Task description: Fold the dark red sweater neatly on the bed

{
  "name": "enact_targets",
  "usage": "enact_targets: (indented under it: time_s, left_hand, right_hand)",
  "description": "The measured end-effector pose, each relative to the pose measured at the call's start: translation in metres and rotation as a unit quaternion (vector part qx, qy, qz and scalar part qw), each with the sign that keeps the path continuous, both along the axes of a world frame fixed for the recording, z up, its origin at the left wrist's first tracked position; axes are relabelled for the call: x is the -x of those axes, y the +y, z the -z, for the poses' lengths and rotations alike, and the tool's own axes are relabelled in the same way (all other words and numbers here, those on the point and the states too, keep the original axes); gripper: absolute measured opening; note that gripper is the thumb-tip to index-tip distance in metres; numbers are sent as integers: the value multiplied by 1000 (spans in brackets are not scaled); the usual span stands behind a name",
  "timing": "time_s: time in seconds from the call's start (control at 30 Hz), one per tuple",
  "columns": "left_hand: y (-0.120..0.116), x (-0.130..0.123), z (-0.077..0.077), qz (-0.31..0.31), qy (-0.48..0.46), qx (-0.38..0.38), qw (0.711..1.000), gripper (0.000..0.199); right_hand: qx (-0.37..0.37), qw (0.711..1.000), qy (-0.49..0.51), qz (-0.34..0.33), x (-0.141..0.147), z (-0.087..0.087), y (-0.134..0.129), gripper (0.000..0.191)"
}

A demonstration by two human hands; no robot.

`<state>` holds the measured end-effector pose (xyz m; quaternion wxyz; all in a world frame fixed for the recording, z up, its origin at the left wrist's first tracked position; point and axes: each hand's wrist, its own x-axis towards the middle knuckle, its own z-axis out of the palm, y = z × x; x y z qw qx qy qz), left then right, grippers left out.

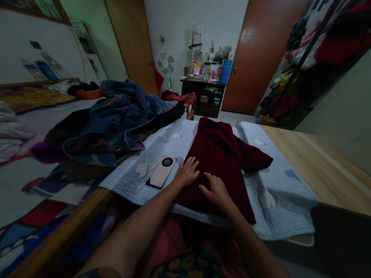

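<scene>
A dark red garment (223, 154) lies spread on a light blue quilted cloth (278, 185), one sleeve pointing out to the right. My left hand (188, 171) rests flat near the garment's left edge, fingers stretched out. Over the garment's middle is my right hand (215, 189), its thumb and index finger apart and the other fingers partly hidden; it holds nothing that I can see. Left of my left hand, a pink phone (162, 172) with a round black camera ring lies face down on the cloth.
A heap of clothes with a blue denim jacket (116, 116) sits on the left. Bare wooden board (324, 162) shows at the right. Farther back stand a white fan (165, 65) and a dark cabinet (207, 100) with containers. Clothes hang at the upper right.
</scene>
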<state>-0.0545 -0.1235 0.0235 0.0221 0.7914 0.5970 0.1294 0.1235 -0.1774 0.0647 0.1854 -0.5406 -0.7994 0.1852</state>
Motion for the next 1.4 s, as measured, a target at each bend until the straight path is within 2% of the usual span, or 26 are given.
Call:
enact_targets:
  time_s: [0.17, 0.23, 0.3, 0.4, 0.57, 0.67, 0.77, 0.83, 0.9, 1.0, 1.17, 1.4]
  left_hand:
    - [18, 15, -18, 37, -92, 130, 987, 47]
    - [20, 23, -26, 41, -130, 128, 982, 45]
    - [14, 27, -28, 25, -148, 90, 985, 46]
    - [-5, 23, -20, -3, -116, 59, 991, 46]
    - [-30, 8, -3, -38, -22, 24, 999, 51]
    - [-33, 3, -3, -42, -3, 7, 999, 52]
    - [-34, 2, -5, -46, 10, -13, 999, 51]
    - [-34, 1, -6, -39, 20, -35, 998, 49]
    - [-35, -1, -7, -3, 29, -39, 999, 45]
    - [-34, -7, -12, 35, 36, 8, 999, 46]
    - [-34, -24, -21, -6, 21, 46, 999, 43]
    - [-47, -35, -9, -30, 21, -15, 999, 57]
  right_hand:
    - [84, 982, 169, -12, -12, 6, 7, 54]
    - [106, 969, 225, -11, -17, 7, 8, 54]
    - [121, 959, 257, -13, -20, 6, 8, 54]
    - [132, 958, 256, -12, -20, -1, 5, 53]
    - [125, 977, 169, -22, -13, -15, -6, 55]
    - [119, 985, 122, -33, -9, -19, -12, 64]
    - [117, 987, 104, -35, -8, -17, -15, 64]
    - [117, 986, 115, -39, -9, -14, -15, 64]
    - [124, 981, 143, -47, -12, -10, -14, 64]
    - [140, 969, 194, -61, -16, -6, -12, 65]
    - [147, 951, 266, -62, -23, -2, -10, 58]
    - [199, 925, 321, -33, -31, -5, -11, 44]
